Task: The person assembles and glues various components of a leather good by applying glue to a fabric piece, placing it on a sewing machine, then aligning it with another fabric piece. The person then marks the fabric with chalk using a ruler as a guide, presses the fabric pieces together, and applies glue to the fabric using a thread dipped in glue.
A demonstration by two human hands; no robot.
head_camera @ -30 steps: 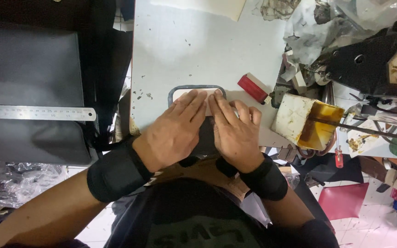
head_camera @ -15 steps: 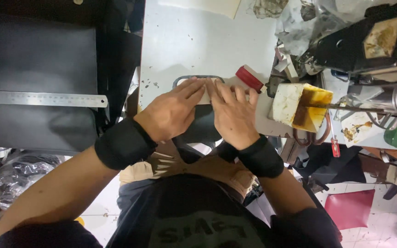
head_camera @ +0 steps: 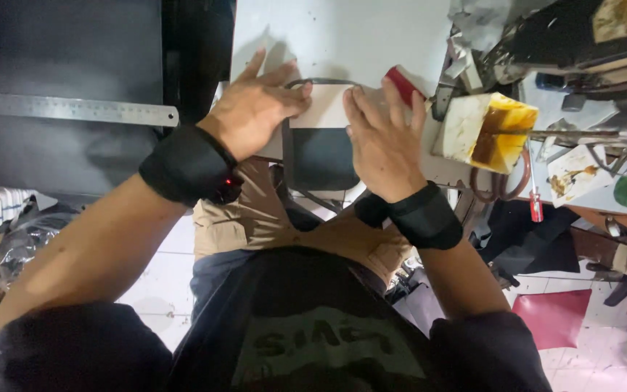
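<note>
Both hands flat, fingers spread, no grip closed: left hand and right hand press a grey leather piece at the white desk edge, red-handled tool beside right fingers.

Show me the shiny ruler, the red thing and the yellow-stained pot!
metal ruler point(head_camera: 74, 109), head view, middle of its blade.
red thing point(head_camera: 405, 85), head view, its red top face.
yellow-stained pot point(head_camera: 484, 131), head view, its stained side.

Dark grey panel, black wristbands
</note>
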